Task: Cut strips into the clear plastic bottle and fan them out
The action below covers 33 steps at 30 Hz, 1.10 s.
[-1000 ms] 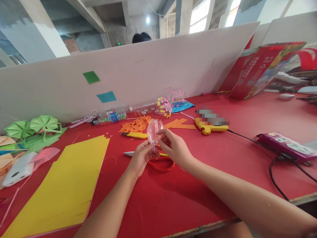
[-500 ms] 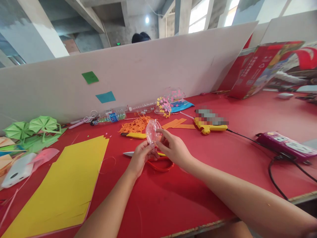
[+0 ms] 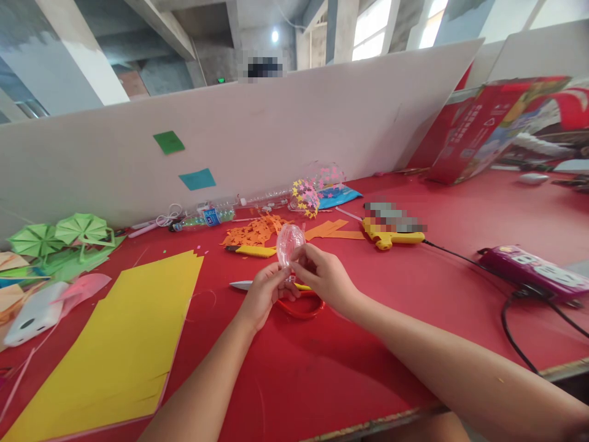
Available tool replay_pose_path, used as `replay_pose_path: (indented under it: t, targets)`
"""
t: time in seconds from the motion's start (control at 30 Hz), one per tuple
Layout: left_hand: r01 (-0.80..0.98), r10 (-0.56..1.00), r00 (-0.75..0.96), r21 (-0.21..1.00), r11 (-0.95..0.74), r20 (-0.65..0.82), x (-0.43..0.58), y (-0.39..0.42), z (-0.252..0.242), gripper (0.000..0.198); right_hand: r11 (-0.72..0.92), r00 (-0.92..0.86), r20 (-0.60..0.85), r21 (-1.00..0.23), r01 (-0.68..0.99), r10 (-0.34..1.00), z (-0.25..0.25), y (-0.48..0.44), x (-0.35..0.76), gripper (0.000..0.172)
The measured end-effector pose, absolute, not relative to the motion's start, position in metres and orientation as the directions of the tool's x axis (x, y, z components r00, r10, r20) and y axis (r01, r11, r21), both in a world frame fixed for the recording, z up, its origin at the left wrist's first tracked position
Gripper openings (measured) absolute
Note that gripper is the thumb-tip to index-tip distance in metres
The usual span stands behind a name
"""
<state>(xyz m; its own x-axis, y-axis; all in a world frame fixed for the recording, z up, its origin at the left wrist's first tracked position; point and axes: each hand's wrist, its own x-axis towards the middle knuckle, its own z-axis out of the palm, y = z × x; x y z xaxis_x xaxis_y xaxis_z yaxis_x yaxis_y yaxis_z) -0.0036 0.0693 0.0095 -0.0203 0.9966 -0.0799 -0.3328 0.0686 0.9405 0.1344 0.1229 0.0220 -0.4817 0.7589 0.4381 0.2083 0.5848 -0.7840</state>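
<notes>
A clear, ribbed, rounded plastic piece [image 3: 286, 241], seemingly cut from a bottle, is held up at the middle of the table. My left hand [image 3: 267, 290] is closed around its lower end, thumb in front. The fingers of my right hand [image 3: 319, 270] are pinched at its lower right edge. Red-handled scissors [image 3: 301, 311] lie on the table below the hands, partly covered by them. Just behind the plastic piece are a yellow utility knife [image 3: 255, 251] and a pile of orange paper stars [image 3: 255, 231].
Yellow paper sheets [image 3: 124, 344] lie at left, near a white phone [image 3: 34, 316]. A yellow glue gun [image 3: 391, 236] is wired to a purple power strip [image 3: 534, 270] at right. Plastic bottles [image 3: 209, 215] line the white partition [image 3: 276, 135]. Green paper fans [image 3: 83, 228] sit at far left.
My right hand's fingers have slid slightly down along the edge of the plastic piece, and the piece has turned a little. My left hand keeps its hold.
</notes>
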Motion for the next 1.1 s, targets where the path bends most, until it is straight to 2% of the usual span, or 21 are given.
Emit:
replay_pose_path:
  t: [0.37,0.67,0.87,1.1]
  targets:
    - [-0.394,0.993,-0.058,0.916,0.068,-0.099,-0.0072,0.0704,0.0105,0.034,0.666,-0.496,0.519,-0.725,0.177,0.697,0.0256,0.1191,0.1360,0.011]
    - [-0.411,0.997,-0.037,0.910,0.053,-0.074,-0.0055,0.0702,0.0118,0.029,0.633,-0.490,0.495,-0.757,0.162,0.718,0.0252,0.1175,0.1364,0.010]
    - [-0.447,0.997,-0.027,0.893,0.048,-0.067,-0.0066,0.0702,0.0120,0.026,0.718,-0.482,0.579,-0.675,0.169,0.658,0.0244,0.1178,0.1367,0.014]
    - [-0.531,0.992,-0.067,0.845,0.057,-0.109,-0.0094,0.0699,0.0153,0.023,0.668,-0.390,0.575,-0.726,0.162,0.719,0.0259,0.1232,0.1388,0.017]
